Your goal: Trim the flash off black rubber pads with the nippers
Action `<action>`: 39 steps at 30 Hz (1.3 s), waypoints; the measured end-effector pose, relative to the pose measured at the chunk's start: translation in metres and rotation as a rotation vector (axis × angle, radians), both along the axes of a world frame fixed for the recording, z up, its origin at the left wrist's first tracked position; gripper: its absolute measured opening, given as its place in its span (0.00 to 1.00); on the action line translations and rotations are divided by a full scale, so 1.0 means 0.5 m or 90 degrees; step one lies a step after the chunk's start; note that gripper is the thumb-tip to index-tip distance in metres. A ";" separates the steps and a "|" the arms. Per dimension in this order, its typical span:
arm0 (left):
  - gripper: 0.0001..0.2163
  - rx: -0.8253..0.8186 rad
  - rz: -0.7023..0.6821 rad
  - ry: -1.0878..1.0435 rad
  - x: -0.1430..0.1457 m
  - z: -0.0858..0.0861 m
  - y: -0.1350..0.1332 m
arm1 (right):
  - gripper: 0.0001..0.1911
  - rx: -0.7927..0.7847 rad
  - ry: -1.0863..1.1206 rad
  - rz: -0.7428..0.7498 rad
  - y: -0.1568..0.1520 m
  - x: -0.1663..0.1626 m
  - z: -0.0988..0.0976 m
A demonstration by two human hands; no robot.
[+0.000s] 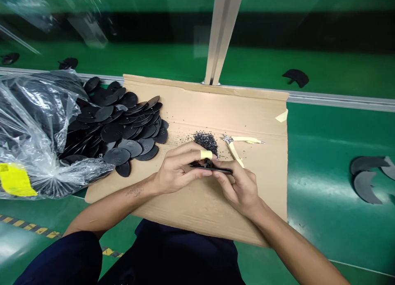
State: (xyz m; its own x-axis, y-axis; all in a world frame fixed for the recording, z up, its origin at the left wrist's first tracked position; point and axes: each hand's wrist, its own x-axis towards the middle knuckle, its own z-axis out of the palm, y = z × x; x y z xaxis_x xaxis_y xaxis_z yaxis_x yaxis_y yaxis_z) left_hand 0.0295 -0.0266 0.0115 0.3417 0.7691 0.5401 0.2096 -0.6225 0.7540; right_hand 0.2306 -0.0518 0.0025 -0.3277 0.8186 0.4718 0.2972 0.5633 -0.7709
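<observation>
Both my left hand and my right hand grip one thin black plastic disc, held edge-on between fingers and thumbs above the cardboard. Yellow tape wraps a finger of my left hand. Just beyond the fingers lies a heap of small black plastic bits. A pair of side cutters with pale-taped handles rests with its handles apart, past my right hand. To the left, many similar black oval discs are piled up, some spilling from a clear plastic bag.
A cardboard sheet covers part of the green table. Curved dark pieces lie at the right. Behind runs a metal rail with an upright post and reflective green panels. A yellow label sticks to the bag.
</observation>
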 end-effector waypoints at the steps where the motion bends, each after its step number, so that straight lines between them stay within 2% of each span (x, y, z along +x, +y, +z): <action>1: 0.12 0.030 -0.003 0.001 -0.001 0.001 0.001 | 0.05 0.031 0.005 -0.002 0.001 -0.001 -0.001; 4: 0.13 0.091 -0.012 0.011 -0.004 0.003 0.003 | 0.03 0.078 0.002 -0.014 0.004 -0.002 -0.003; 11: 0.16 0.062 -0.086 0.025 -0.010 0.013 0.008 | 0.08 0.165 -0.015 0.025 0.014 -0.001 -0.007; 16: 0.15 0.070 -0.101 0.027 -0.010 0.013 0.010 | 0.12 0.160 -0.041 0.030 0.013 0.001 -0.009; 21: 0.13 0.085 -0.077 -0.012 -0.008 0.004 0.007 | 0.15 0.137 -0.025 0.052 0.013 0.001 -0.005; 24: 0.13 0.090 -0.072 0.002 -0.009 0.007 0.007 | 0.14 0.133 -0.026 0.057 0.012 0.002 -0.004; 30: 0.16 0.063 -0.134 0.035 -0.018 0.021 0.018 | 0.12 0.151 -0.075 0.055 0.009 0.008 -0.005; 34: 0.11 0.076 -0.091 0.032 -0.017 0.016 0.012 | 0.14 0.146 -0.044 0.072 0.009 0.003 -0.007; 39: 0.11 0.092 -0.049 0.022 -0.013 0.011 0.003 | 0.14 0.123 -0.051 0.055 0.006 0.002 -0.008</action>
